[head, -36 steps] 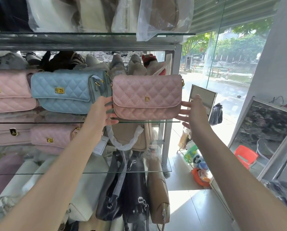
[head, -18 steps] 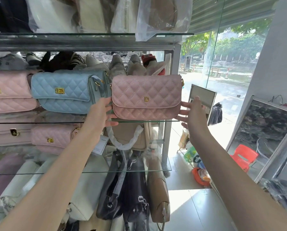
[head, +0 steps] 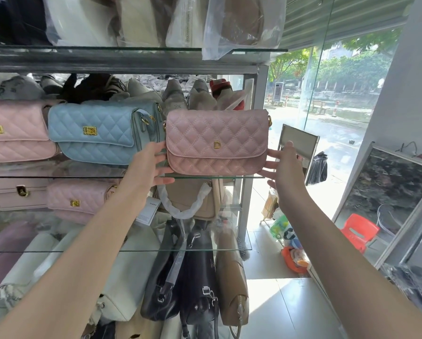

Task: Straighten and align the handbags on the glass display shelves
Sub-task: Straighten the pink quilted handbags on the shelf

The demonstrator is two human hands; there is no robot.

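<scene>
- Hands: left hand (head: pixel 151 165) and right hand (head: pixel 284 165) both spread open, fingers straight, gripping nothing; left touches the pink quilted handbag (head: pixel 217 143) at its 9 o'clock end, right at its 3 o'clock end
- Handbag stands upright on the glass shelf (head: pixel 82 177), at its right end; blue handbag (head: pixel 95 133) just beside, at 9 o'clock

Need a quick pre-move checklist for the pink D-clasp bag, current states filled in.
1. The pink bag upright, flap facing front: ok.
2. The left hand and the right hand flank its two ends, fingers straight: ok.
3. Base level with the glass shelf edge: ok.
4. Weight fully on the shelf: cannot tell; the base meets the front edge line.
5. The blue bag beside it squared to the front: not ok; it is angled and its end panel shows.
</scene>
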